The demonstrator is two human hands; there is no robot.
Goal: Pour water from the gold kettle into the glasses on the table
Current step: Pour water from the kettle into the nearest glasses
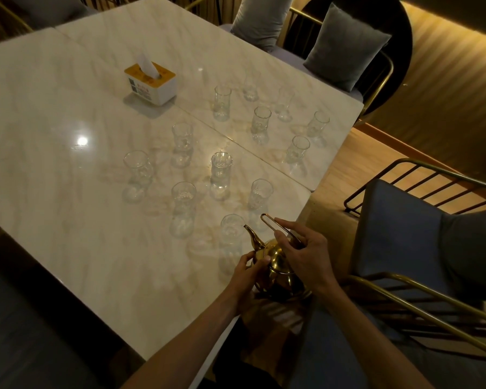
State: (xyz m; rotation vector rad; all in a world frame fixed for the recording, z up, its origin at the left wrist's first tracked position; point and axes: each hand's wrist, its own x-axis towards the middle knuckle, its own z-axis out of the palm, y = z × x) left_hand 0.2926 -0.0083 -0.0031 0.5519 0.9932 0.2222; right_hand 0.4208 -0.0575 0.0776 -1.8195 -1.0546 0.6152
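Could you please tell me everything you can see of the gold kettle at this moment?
The gold kettle looks like polished metal, with a round body, a domed lid and a thin curved spout pointing up-left toward the nearest glass. Its thin wire loop handle stands raised. It sits about upright at the near right edge of the marble table. The left hand touches its body below the spout; the right hand pinches the handle. No water is pouring.
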